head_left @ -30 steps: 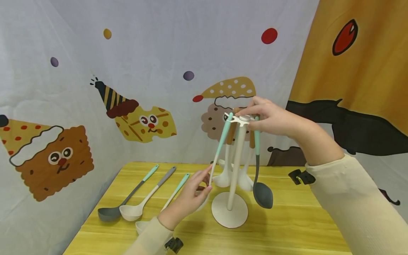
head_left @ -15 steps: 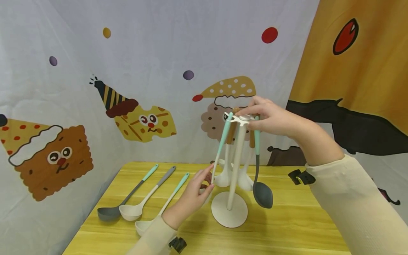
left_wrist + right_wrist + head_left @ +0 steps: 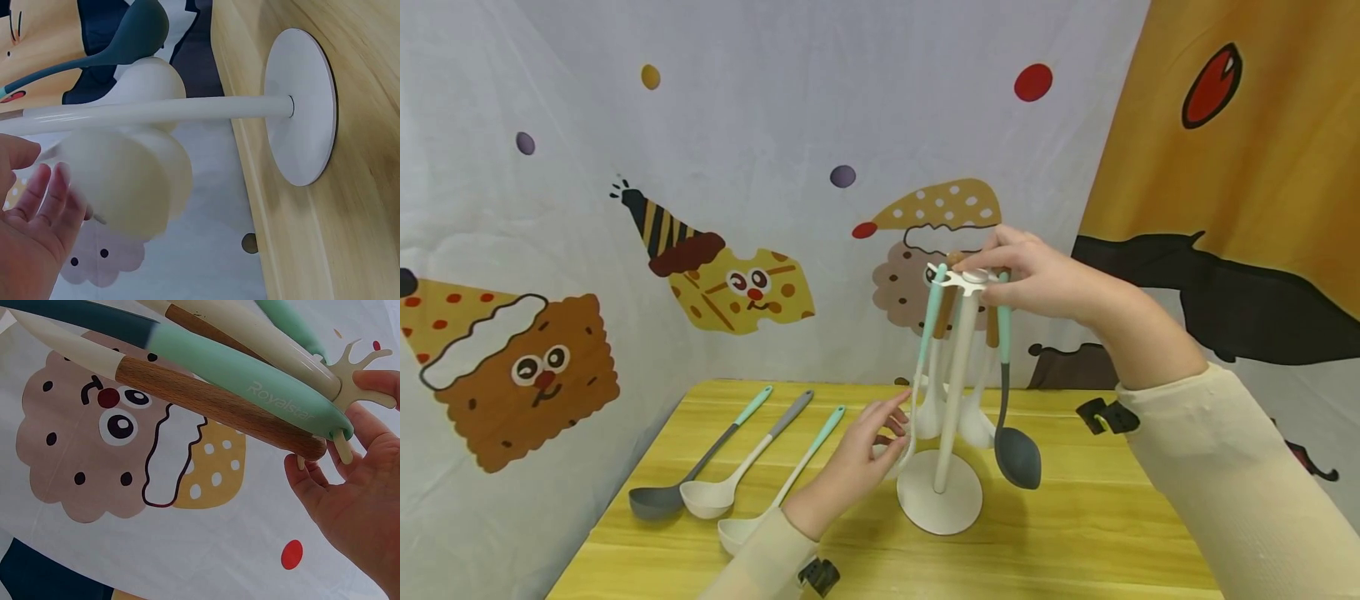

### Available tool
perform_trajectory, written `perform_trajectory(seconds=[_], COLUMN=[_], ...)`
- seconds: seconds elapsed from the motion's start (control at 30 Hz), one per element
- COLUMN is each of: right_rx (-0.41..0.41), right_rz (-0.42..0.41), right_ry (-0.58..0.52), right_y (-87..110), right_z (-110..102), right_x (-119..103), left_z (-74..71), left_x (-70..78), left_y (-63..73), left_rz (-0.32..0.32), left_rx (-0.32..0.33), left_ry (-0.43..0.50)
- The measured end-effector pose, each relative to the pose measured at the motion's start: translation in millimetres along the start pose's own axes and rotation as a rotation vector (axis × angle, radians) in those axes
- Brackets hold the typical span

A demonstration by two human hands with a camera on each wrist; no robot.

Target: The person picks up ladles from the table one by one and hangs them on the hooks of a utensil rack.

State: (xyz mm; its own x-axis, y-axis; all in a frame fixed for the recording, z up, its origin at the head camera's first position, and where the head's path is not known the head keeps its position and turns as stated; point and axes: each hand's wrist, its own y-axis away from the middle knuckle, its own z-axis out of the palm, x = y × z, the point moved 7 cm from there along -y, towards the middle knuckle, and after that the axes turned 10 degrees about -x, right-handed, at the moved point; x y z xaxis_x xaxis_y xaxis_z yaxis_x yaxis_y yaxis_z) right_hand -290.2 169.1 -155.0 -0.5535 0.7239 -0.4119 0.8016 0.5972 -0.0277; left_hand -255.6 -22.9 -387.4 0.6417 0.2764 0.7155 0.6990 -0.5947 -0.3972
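Note:
A white utensil stand (image 3: 951,417) with a round base stands on the table. At its top, my right hand (image 3: 1037,277) grips the hooked head; the right wrist view shows thumb and fingers around it. On the left hook hangs a white ladle with a mint handle (image 3: 932,321). My left hand (image 3: 859,446) is beside this ladle's lower shaft, fingers loosely bent, thumb apart; whether a fingertip touches is unclear. Its pale bowl (image 3: 119,181) is blurred in the left wrist view. A dark grey ladle (image 3: 1018,458) and wooden-handled white utensils (image 3: 212,406) hang from other hooks.
On the table's left lie a dark grey ladle with a mint handle (image 3: 657,503), a white ladle with a grey handle (image 3: 707,500) and a white ladle with a mint handle (image 3: 739,533). A cartoon-printed cloth (image 3: 775,100) hangs behind the table.
The left hand's hold on the hanging mint-handled ladle has loosened, and the ladle's lower end has swung right toward the pole. My right hand has stayed on the stand's top.

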Motion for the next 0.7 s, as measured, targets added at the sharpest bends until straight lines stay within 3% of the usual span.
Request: perform_trajectory(seconds=[0.7], right_rx=[-0.020], right_rz=[-0.004], right_ry=[-0.023], right_y=[-1.2], right_z=[-0.3], right_x=[0.4], left_z=[-8.3], left_x=[-15.7], left_y=[17.4], left_rz=[-0.121], left_rx=[-0.024], left_ry=[-0.052])
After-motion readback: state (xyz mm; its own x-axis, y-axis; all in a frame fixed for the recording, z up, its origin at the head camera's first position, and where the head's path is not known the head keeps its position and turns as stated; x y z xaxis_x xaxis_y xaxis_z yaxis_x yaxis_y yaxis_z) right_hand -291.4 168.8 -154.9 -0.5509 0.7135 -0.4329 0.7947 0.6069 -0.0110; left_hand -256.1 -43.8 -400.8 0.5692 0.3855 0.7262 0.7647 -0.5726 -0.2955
